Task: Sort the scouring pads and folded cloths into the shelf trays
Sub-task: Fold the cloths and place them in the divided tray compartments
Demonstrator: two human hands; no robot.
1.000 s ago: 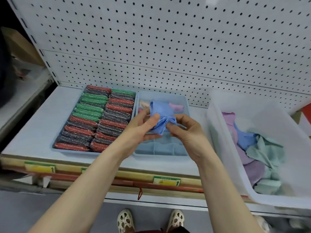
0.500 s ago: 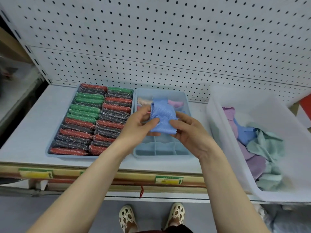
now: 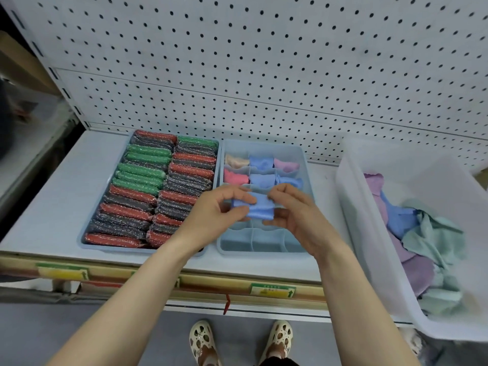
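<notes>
My L hand (image 3: 219,207) and R hand (image 3: 293,212) both pinch a folded blue cloth (image 3: 257,207), fingers closed on its ends, held just above the middle of the divided tray (image 3: 303,165). Far compartments hold peach, blue, pink and red cloths; scouring pad tray (image 3: 105,245) is full at left. Loose cloths sit in the clear bin (image 3: 351,196) at right.

White pegboard (image 3: 264,62), shelf price labels (image 3: 272,290), cream perforated clogs (image 3: 202,342)

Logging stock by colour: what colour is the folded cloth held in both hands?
Light blue; the folded cloth shows clearly in the head view, over the divided tray.
</notes>
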